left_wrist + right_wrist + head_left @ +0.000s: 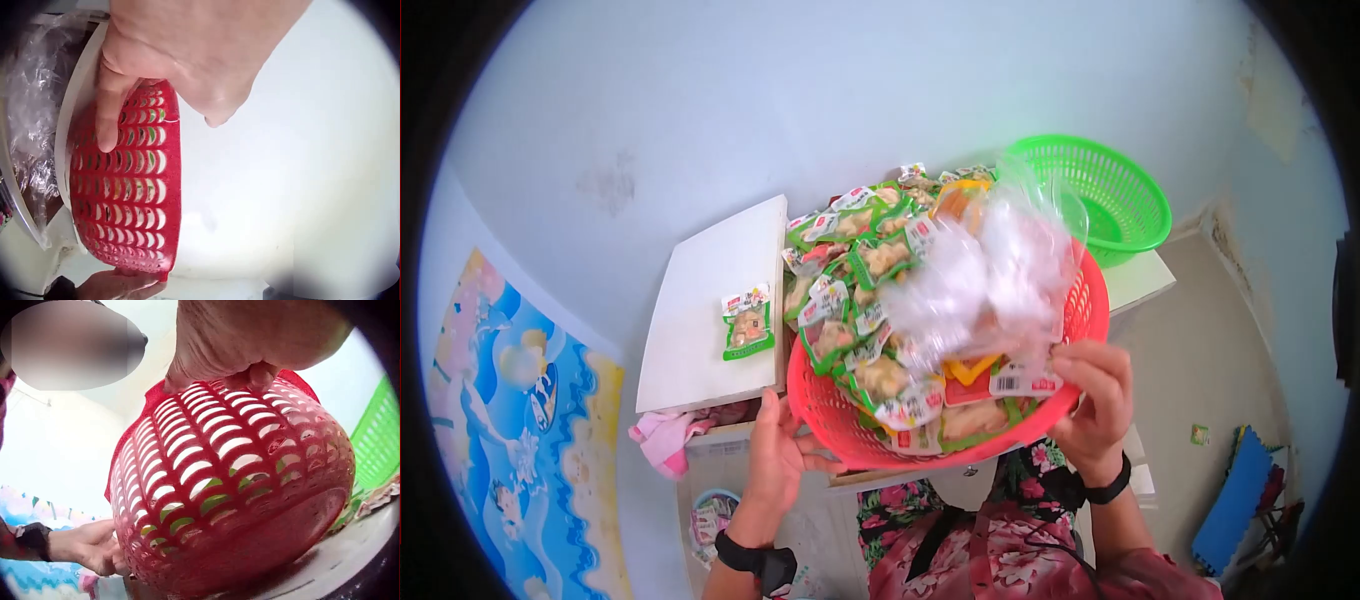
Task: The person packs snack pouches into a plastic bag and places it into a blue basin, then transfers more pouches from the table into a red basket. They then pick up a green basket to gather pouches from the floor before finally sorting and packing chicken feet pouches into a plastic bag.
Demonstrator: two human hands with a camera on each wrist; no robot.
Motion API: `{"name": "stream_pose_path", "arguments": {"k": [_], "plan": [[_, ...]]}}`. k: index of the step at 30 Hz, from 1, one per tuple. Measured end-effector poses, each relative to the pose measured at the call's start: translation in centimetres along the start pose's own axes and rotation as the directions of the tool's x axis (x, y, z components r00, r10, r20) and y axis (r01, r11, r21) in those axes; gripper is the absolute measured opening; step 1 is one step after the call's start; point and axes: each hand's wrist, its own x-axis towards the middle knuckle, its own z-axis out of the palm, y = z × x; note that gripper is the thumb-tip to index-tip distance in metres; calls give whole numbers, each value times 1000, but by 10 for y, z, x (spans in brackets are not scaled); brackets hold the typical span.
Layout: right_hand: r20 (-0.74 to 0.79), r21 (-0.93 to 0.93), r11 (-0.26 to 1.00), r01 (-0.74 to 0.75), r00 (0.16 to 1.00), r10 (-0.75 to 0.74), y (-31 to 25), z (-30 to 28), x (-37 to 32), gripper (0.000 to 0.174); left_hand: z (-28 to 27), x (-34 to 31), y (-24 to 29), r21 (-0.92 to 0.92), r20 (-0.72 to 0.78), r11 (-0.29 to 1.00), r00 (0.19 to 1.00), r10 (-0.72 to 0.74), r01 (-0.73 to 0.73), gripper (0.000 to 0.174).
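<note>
A: Where is the red basket (825, 425), and how is it held?

B: It is held in front of the person's body, near the white panel (700, 290). Its rim is gripped at the right by the right hand (1098, 400), thumb and curled fingers about the edge. At the left, its wall is touched by the left hand (775, 460), whose fingers are fairly straight, with the thumb raised beside the rim.

A: Is the base supported by anything?

B: That cannot be told for sure, so the full weight had best be assumed to be borne by the hands.

A: What should be watched?

B: The load. Loose packets (880, 378) are seen in it, with a clear bag (970, 280) across them, so sliding is likely if one side is dipped. Both sides should be moved together, and the left fingers might be set farther under.

A: And clearances?

B: The green basket (1090, 165) behind should not be knocked, nor the single packet (748, 325) on the panel.
</note>
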Motion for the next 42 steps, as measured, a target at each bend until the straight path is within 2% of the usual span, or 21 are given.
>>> {"name": "stream_pose_path", "arguments": {"k": [1,4,6,7,10,11,14,19,21,22,25,28,31,35,38,41,42], "plan": [[27,1,1000,-16,1000,16,-1,-6,-7,54,-2,0,-1,-10,23,999,999,-40,41,67],[59,-42,996,-73,995,75,-5,-16,-31,57,7,-1,-6,123,167,977,967,-193,174,68],[90,-60,992,-108,989,113,-4,-18,-51,57,21,-8,-9,33,185,971,953,-238,237,65],[64,-11,997,-78,995,79,-3,-17,-55,55,30,-12,-12,-11,194,962,945,-264,271,64],[149,61,989,-132,981,122,-5,-25,-69,54,47,-25,-30,-91,133,949,948,-290,303,62],[181,42,987,-156,972,146,-6,-29,-75,53,41,-24,-43,-186,97,928,946,-310,324,57],[251,17,981,-195,950,184,-9,-38,-83,50,39,-20,-58,-202,115,952,971,-210,230,57],[328,87,971,-222,927,183,-4,-62,-65,46,42,-26,-55,-234,74,950,978,-195,207,69],[211,161,884,-439,890,404,6,-78,-82,44,42,-28,-57,-229,54,955,982,-183,190,70],[161,208,820,-534,845,510,7,-81,-81,43,39,-27,-62,-228,46,957,983,-176,181,71],[63,295,557,-776,598,799,15,-80,-59,42,42,-34,-65,-208,36,965,987,-156,160,72],[211,330,409,-851,489,847,48,-59,-48,43,52,-39,-58,-226,14,958,984,-179,178,72],[448,534,5,-846,288,846,79,-40,-35,50,55,-42,-46,-248,-23,946,975,-221,208,73],[616,521,-70,-851,317,721,83,-49,-13,63,54,-61,-47,-209,-55,956,973,-224,208,73],[613,448,-82,-890,239,753,87,-61,-24,62,59,-61,-40,-229,-13,952,978,-210,201,71],[500,460,-30,-888,231,834,68,-73,-27,61,51,-66,-34,-230,26,953,980,-198,198,70],[489,469,1,-883,260,833,54,-78,-22,61,46,-72,-35,-218,42,954,979,-201,205,70]]}}
